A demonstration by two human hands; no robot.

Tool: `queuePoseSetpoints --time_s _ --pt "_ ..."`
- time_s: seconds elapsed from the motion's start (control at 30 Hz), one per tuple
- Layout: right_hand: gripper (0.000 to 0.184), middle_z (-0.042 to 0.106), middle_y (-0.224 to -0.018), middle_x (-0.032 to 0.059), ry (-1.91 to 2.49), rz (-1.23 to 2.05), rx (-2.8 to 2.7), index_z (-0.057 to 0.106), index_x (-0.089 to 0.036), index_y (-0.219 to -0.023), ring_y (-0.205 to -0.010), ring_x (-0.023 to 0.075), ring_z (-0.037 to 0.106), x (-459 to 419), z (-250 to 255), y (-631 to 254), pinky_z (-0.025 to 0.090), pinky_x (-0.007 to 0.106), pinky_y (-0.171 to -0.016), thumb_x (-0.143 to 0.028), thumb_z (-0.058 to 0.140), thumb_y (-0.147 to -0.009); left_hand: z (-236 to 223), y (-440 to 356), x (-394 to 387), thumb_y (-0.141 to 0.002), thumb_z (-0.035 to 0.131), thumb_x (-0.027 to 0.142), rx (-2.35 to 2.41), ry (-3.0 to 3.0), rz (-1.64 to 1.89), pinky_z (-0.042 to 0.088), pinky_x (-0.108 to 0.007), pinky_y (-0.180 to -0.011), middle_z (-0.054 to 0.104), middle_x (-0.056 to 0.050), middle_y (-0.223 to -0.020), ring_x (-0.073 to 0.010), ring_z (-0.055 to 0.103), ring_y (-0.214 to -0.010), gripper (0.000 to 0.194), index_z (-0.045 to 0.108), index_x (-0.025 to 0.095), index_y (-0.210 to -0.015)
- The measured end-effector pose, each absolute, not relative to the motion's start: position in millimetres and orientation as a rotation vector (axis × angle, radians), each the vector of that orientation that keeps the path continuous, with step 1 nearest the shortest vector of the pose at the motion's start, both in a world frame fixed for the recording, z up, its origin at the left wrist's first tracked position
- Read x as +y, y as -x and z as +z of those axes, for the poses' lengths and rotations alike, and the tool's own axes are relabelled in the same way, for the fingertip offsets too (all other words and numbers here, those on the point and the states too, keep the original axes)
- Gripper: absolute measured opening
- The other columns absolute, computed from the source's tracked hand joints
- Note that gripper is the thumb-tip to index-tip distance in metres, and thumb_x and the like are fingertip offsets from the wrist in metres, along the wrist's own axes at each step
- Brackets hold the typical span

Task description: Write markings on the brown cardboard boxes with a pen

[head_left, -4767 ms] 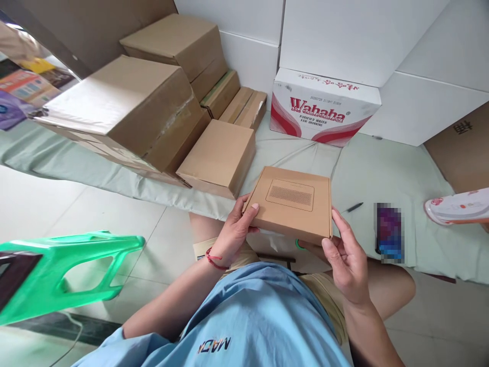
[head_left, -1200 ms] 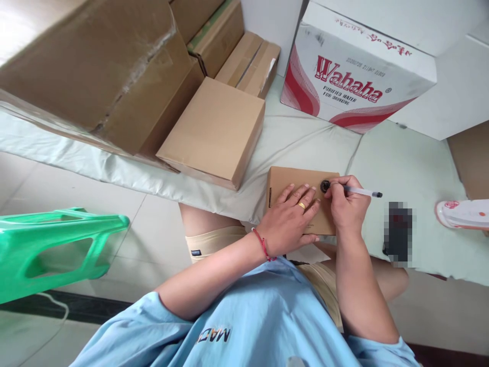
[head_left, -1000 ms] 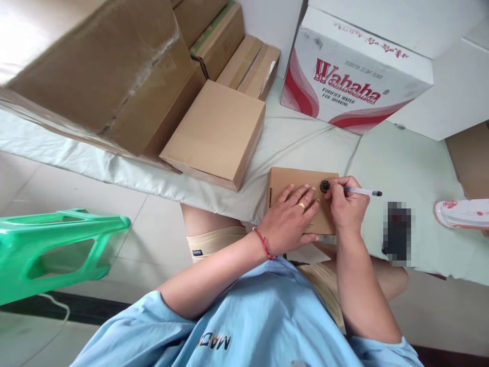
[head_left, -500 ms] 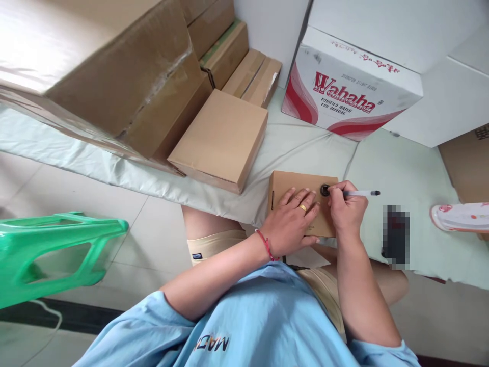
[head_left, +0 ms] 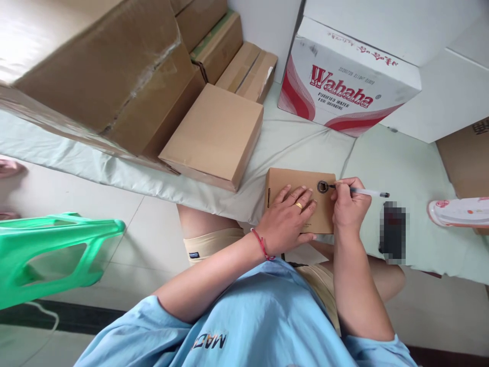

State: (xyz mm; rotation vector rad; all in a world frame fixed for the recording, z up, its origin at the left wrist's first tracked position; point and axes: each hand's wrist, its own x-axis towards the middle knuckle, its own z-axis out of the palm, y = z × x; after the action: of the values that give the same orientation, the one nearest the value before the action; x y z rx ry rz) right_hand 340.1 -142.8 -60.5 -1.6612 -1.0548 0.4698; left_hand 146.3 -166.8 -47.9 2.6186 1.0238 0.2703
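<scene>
A small brown cardboard box (head_left: 290,176) lies at the near edge of the cloth-covered table. My left hand (head_left: 287,216) rests flat on its top, fingers stretched out. At the box's right side, my right hand (head_left: 350,206) grips a pen (head_left: 370,192) with a clear barrel and dark end. The pen's dark tip points left, close to a dark round mark (head_left: 323,187) on the box; whether it touches the cardboard I cannot tell. Inside the round mark shows a small square shape.
Brown cartons (head_left: 214,135) are stacked at the left, and a white and red water carton (head_left: 340,86) stands behind. To the right lie a blurred-out dark object (head_left: 393,232) and a white patterned object (head_left: 458,211). A green plastic stool (head_left: 57,255) stands on the floor.
My right hand and the pen have shifted slightly right, uncovering more of the dark round mark. My left hand stays on the box. The whole view has moved a little.
</scene>
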Motion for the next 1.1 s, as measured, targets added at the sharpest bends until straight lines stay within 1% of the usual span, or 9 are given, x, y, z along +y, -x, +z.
queuePoseSetpoints --time_s 0.13,0.33,0.53,0.77,0.83,1.0,1.1 --pt "0.009 0.062 -0.062 -0.0055 1.601 0.589 -1.102 0.067 -0.023 -0.082 -0.057 0.0142 0.057 -140.0 -62.0 -340.9 0.044 0.027 -0.062 -0.031 0.065 -0.086 -46.8 -146.5 -166.9 -0.103 0.067 0.062 1.020 -2.628 0.263 0.025 -0.057 -0.137 0.047 -0.019 -0.175 -0.0349 0.039 -0.166 0.075 0.056 0.014 -0.159" --pt "0.012 0.065 -0.064 -0.0054 1.653 0.565 -1.194 0.068 -0.022 -0.084 -0.062 0.0146 0.061 -138.9 -62.7 -341.4 0.048 0.028 -0.068 -0.032 0.063 -0.089 -46.4 -146.8 -167.2 -0.103 0.068 0.061 1.018 -2.621 0.266 0.026 -0.058 -0.138 0.046 -0.019 -0.176 -0.0359 0.040 -0.165 0.076 0.056 0.012 -0.159" --pt "0.011 0.067 -0.066 -0.0054 1.668 0.560 -1.195 0.069 -0.023 -0.084 -0.064 0.0152 0.063 -137.4 -62.9 -340.0 0.050 0.029 -0.073 -0.032 0.064 -0.088 -47.3 -146.5 -167.6 -0.104 0.066 0.062 1.021 -2.616 0.276 0.026 -0.058 -0.138 0.045 -0.019 -0.176 -0.0358 0.040 -0.165 0.076 0.055 0.012 -0.160" --pt "0.011 0.066 -0.063 -0.0052 1.702 0.540 -1.096 0.069 -0.023 -0.085 -0.063 0.0160 0.064 -135.5 -64.1 -342.0 0.050 0.028 -0.070 -0.033 0.065 -0.087 -48.5 -146.5 -167.9 -0.102 0.068 0.062 1.029 -2.628 0.294 0.027 -0.057 -0.138 0.047 -0.019 -0.175 -0.0350 0.040 -0.165 0.076 0.057 0.013 -0.158" --pt "0.012 0.065 -0.062 -0.0054 1.708 0.531 -1.067 0.069 -0.022 -0.084 -0.061 0.0156 0.063 -135.1 -64.6 -342.9 0.050 0.028 -0.069 -0.033 0.065 -0.086 -48.5 -146.3 -167.9 -0.102 0.068 0.062 1.027 -2.630 0.291 0.027 -0.057 -0.137 0.046 -0.019 -0.175 -0.0351 0.040 -0.166 0.075 0.057 0.013 -0.158" --pt "0.011 0.063 -0.060 -0.0055 1.710 0.517 -1.020 0.068 -0.022 -0.082 -0.056 0.0146 0.059 -134.8 -64.6 -343.8 0.045 0.027 -0.062 -0.033 0.065 -0.085 -47.8 -145.9 -167.8 -0.103 0.067 0.062 1.026 -2.628 0.279 0.027 -0.057 -0.137 0.046 -0.018 -0.176 -0.0348 0.039 -0.166 0.075 0.057 0.013 -0.159" --pt "0.011 0.063 -0.060 -0.0055 1.715 0.501 -1.024 0.067 -0.022 -0.082 -0.056 0.0149 0.059 -134.9 -64.2 -343.7 0.046 0.027 -0.062 -0.033 0.065 -0.084 -47.7 -145.9 -167.8 -0.103 0.066 0.064 1.025 -2.631 0.285 0.027 -0.057 -0.137 0.046 -0.019 -0.175 -0.0350 0.039 -0.166 0.076 0.057 0.013 -0.159"
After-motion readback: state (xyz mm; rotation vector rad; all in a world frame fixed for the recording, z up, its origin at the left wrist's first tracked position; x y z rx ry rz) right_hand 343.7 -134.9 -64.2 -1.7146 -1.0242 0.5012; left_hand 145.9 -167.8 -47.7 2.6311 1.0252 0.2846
